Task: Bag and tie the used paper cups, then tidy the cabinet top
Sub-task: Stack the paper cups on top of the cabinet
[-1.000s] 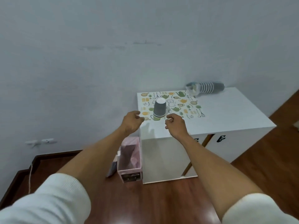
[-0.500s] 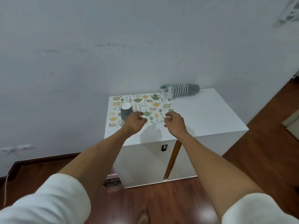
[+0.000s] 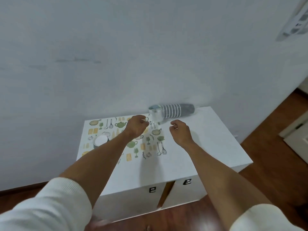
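— Hands first: where are they?

— Both hang over the white cabinet, side by side. Left hand is above the printed mat, fingers loosely curled with the thumb near the fingertips; nothing visible in it. Right hand is over the bare worktop just off the mat's edge, fingers also loosely curled, holding nothing.

— And the cups?

— A sleeve of stacked grey paper cups lies on its side at the cabinet's back edge against the wall, at about twelve o'clock from the right hand, near but not touching it. Clear plastic bag wraps its open end, which points toward nine o'clock. One single cup stands upside down on the mat at about eight o'clock from the left hand, partly hidden behind the left forearm.

— Anything else?

— White sleeves on both arms, wooden floor around the cabinet, two small black tags on its front doors.
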`<state>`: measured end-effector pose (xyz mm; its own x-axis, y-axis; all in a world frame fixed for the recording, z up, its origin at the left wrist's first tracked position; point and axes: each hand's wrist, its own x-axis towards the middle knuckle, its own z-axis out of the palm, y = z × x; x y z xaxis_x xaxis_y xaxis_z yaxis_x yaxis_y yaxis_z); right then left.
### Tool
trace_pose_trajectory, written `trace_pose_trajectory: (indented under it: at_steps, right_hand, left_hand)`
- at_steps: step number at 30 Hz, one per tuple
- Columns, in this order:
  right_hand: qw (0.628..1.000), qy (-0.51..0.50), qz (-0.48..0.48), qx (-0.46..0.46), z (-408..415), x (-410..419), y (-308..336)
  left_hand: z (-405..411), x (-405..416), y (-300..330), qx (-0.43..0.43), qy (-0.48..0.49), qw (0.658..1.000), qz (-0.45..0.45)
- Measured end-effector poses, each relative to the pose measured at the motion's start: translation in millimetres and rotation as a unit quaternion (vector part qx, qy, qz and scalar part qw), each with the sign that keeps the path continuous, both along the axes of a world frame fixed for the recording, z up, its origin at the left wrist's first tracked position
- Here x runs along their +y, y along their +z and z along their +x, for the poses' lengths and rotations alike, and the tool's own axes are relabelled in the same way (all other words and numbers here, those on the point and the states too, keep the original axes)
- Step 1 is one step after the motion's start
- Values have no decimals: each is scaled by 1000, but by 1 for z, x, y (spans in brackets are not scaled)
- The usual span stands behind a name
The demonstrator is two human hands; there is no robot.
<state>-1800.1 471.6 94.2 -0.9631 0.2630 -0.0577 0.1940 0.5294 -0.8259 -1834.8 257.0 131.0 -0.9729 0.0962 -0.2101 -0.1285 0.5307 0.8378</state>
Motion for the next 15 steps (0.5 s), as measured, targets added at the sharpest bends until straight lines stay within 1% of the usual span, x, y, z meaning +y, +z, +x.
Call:
trace_pose_trajectory:
  at_steps: [4, 6, 8, 10, 13, 15]
  right_hand:
    - [1000, 12, 25, -7, -39, 15, -8]
    - [996, 26, 84, 4, -57, 24, -11]
    - [986, 29, 160, 19, -79, 34, -9]
    - [974, 37, 224, 7, -97, 45, -8]
    - [957, 66, 281, -17, -126, 65, -8]
    - [942, 93, 321, -22, -145, 80, -11]
  left_hand:
    - [-37, 17, 0, 5, 2, 1000, 0]
    - [-52, 26, -4, 17, -4, 1000, -10]
    - [-66, 36, -9, 9, -3, 1000, -7]
    - [-76, 43, -16, 4, 5, 1000, 7]
    - [-86, 54, -28, -25, 18, 998, 46]
    - [-93, 63, -38, -35, 33, 998, 45]
